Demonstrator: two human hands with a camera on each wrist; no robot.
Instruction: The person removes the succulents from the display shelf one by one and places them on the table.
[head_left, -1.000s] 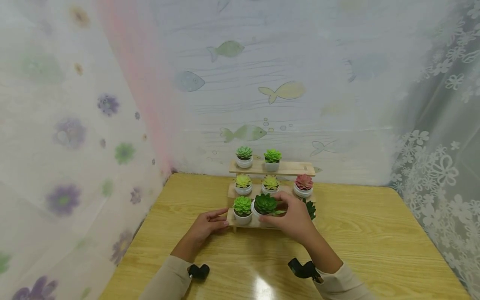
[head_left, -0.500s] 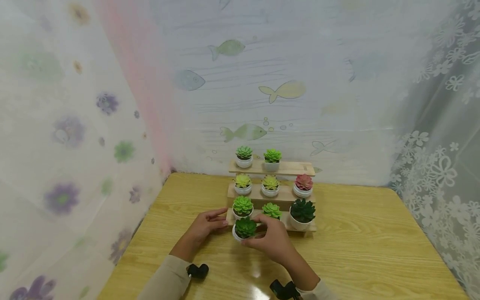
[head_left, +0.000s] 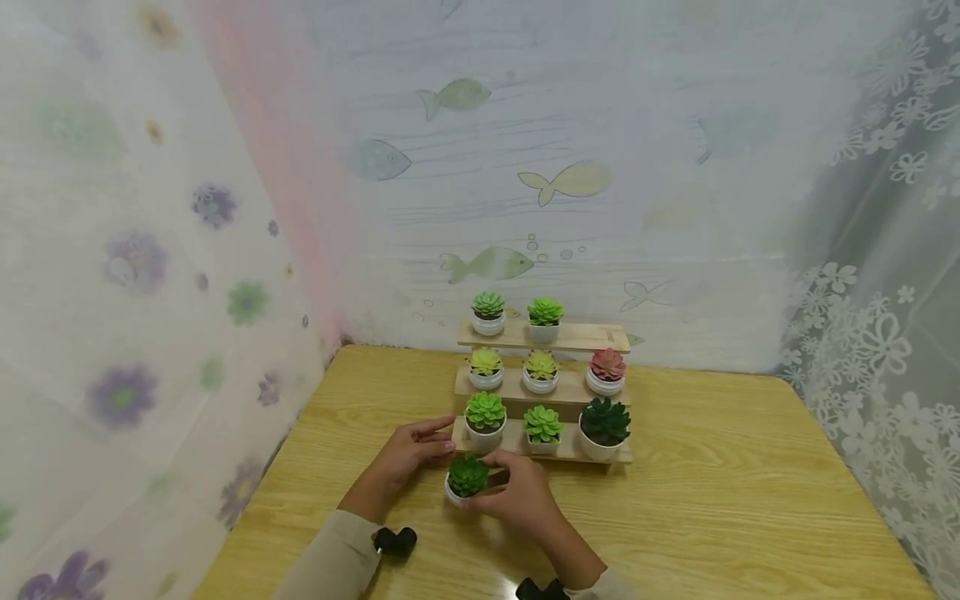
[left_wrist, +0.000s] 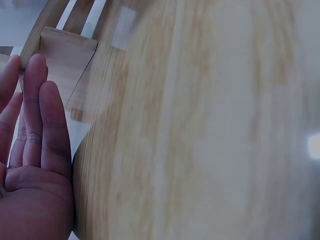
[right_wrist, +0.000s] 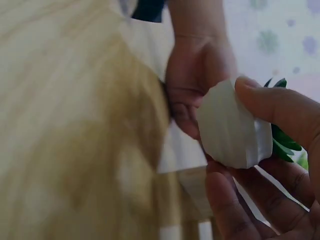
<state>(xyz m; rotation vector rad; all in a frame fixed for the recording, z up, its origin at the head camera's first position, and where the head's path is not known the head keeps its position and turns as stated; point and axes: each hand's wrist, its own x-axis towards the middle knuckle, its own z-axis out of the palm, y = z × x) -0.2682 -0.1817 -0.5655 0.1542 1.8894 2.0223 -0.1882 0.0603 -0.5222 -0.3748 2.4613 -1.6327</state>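
Note:
A dark green succulent [head_left: 468,475] in a white pot [right_wrist: 232,127] is gripped by my right hand [head_left: 521,496], thumb on one side and fingers on the other, in front of the shelf's lower left corner. My left hand [head_left: 405,454] rests at the left end of the bottom tier of the wooden shelf [head_left: 570,450]; its fingers are nearly straight in the left wrist view [left_wrist: 40,145]. On that tier stand a bright green succulent [head_left: 485,412], a smaller green one [head_left: 543,427] and a large dark green one [head_left: 604,425].
The middle tier holds two yellow-green succulents [head_left: 486,367] and a red one [head_left: 607,367]. Two green succulents [head_left: 545,317] stand on the top tier. The wooden table [head_left: 735,483] is bordered by a fish-patterned curtain [head_left: 465,167] behind and flowered curtains at both sides.
My right hand has lifted the dark green succulent away from the bottom tier and carried it left and towards me, uncovering the small green plant. My left hand has barely moved.

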